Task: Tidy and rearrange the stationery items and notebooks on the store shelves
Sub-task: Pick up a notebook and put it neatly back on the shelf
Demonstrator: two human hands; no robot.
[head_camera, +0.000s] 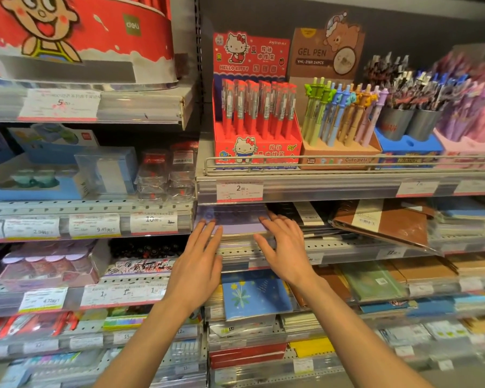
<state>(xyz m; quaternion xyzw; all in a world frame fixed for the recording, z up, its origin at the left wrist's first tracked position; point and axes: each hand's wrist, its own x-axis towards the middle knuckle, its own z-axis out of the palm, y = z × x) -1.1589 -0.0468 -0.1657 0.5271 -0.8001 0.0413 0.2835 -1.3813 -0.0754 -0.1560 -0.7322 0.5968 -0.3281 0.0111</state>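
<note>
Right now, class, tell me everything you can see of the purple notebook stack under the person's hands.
The purple notebook stack lies flat at the left end of its shelf, under the 2.00 price tag. The top cover looks like smooth lilac card, with a darker, blurred band towards the back. Page edges show at the front. Both open hands, left hand and right hand, rest fingers on it.

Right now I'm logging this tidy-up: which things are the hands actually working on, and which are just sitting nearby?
In hand:
- purple notebooks, both hands flat on them: left hand, right hand

Nearby, untouched:
- Hello Kitty pens
- brown binder
- blue flower notebook
</note>
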